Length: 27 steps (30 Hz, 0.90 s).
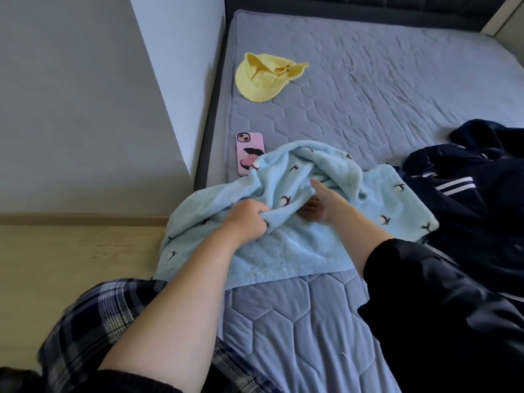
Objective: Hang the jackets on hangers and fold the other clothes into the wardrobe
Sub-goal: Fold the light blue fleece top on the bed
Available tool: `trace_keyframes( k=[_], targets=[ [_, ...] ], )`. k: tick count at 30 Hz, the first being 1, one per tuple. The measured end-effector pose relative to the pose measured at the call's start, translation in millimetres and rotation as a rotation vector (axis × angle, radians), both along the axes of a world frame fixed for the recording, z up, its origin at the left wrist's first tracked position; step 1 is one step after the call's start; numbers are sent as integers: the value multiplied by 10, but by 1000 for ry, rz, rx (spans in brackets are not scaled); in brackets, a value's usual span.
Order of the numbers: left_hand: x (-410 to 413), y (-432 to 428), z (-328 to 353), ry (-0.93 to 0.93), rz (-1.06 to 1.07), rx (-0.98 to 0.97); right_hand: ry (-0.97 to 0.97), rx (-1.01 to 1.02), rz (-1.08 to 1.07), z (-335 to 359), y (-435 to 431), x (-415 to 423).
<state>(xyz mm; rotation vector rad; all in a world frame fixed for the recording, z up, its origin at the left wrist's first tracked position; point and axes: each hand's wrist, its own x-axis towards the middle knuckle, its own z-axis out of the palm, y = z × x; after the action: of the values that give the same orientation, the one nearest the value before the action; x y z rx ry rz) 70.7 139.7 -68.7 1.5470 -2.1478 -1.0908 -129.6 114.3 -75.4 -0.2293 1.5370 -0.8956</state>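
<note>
The left hand (249, 219) is clenched on a bunched fold of the pale blue bird-print cloth (283, 251), knuckles up, just left of frame centre. The right hand (323, 202) is just beside it, thumb raised and fingers dipped into a crease; I cannot tell whether they pinch the fabric. The hands are close but apart.

The cloth lies under both (a towel, by its pile). Its long axis runs across the frame, from the lower left, where one end droops off the bed (368, 95), to the right, where the other lies flat. The left hand is nearer the drooping end, so squaring it up likely means drawing the hands apart sideways.

Further out are a pink phone (250, 154) at the cloth's upper-left edge, a yellow cap (261, 80) above, and a dark striped jacket (482, 199) at right.
</note>
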Motion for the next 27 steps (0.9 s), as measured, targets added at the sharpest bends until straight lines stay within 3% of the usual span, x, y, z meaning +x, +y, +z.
trace_keyframes(
  k=[3, 5, 9, 11, 13, 14, 16, 18, 23, 27],
  targets=[
    [46, -1, 38, 27, -104, 167, 38, 33, 54, 132, 8, 23],
    [25, 27, -5, -12, -110, 161, 89, 23, 48, 258, -12, 19],
    [-13, 62, -82, 38, -51, -149, 390, -412, -342, 594, 48, 2],
    [25, 51, -95, 30, -59, -258, 483, -609, -422, 687, 289, 33],
    [69, 35, -105, 21, -75, -257, 404, -566, -491, 557, 477, -29],
    [84, 38, -109, -4, -94, -216, 297, -445, -551, 459, 520, -90],
    [95, 51, -137, -191, -212, -84, 32, -171, -568, 277, 599, -218],
    [54, 109, -213, -343, -296, -72, -133, -48, -512, 154, 636, -347],
    [-50, 279, -348, -366, -211, -441, -106, -181, -540, 453, 491, -489],
    [-87, 301, -346, -307, -140, -542, -277, -474, -622, 855, 410, -646]
  ],
)
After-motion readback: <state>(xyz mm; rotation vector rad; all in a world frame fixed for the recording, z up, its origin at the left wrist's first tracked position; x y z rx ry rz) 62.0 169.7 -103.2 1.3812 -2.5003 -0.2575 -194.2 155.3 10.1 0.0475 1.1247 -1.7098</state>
